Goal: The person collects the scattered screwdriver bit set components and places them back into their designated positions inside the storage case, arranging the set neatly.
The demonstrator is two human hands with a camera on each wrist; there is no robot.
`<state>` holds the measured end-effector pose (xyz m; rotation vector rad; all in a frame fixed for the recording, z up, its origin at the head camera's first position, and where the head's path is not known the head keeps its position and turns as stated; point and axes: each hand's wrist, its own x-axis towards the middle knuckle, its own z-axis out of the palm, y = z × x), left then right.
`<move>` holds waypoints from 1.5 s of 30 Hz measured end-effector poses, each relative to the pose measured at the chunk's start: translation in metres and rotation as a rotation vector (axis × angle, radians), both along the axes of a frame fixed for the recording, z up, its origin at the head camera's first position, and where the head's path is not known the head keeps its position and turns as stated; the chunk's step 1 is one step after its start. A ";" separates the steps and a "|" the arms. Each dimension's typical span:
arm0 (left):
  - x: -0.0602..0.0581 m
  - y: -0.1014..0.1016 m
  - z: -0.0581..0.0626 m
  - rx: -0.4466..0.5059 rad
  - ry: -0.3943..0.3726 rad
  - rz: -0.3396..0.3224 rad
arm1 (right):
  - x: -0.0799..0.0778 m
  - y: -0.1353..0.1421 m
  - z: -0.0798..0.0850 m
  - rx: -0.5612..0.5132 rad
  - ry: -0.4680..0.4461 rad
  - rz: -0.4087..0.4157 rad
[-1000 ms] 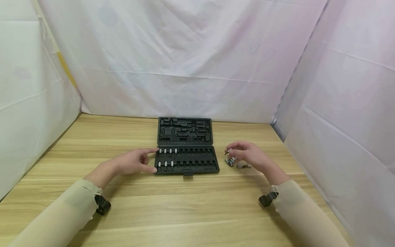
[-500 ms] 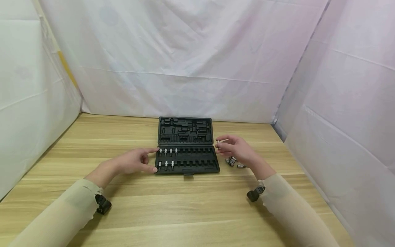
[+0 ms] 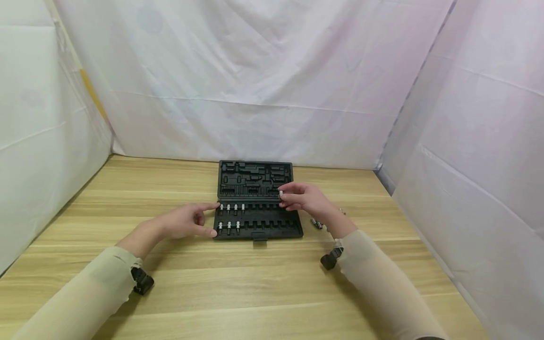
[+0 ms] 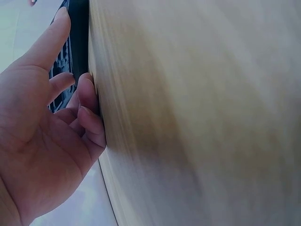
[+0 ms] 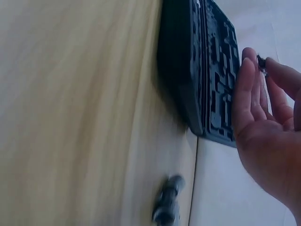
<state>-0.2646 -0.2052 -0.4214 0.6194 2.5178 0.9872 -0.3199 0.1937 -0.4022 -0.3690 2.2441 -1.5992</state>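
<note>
An opened black plastic socket case (image 3: 255, 238) lies at the middle of the table, with several silver bit sockets (image 3: 229, 226) standing in two rows at its left. At the case's left edge my left hand (image 3: 184, 222) touches it with a straight index finger and thumb; the left wrist view shows the other fingers bent beside the table. Over the right part of the case, my right hand (image 3: 308, 198) pinches one small bit socket (image 5: 262, 63) between thumb and fingertips. That hand covers some slots at the right end of the far row.
Several loose bit sockets (image 3: 316, 223) lie on the wooden table right of the case, partly behind the right wrist. The case's lid (image 3: 255, 179) lies folded back toward a white curtain (image 3: 255, 94). White sheets also hang at both sides.
My right hand has carried the bit socket leftward from the loose pile to above the case's right part. My left hand stays at the left edge.
</note>
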 end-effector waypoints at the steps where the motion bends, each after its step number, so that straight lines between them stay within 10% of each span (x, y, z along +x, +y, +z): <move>1: 0.000 0.000 0.000 0.000 0.000 -0.001 | -0.001 -0.004 0.000 0.014 0.009 0.001; 45: 0.002 0.001 0.000 -0.009 0.008 0.009 | -0.026 -0.083 -0.017 0.391 0.238 0.084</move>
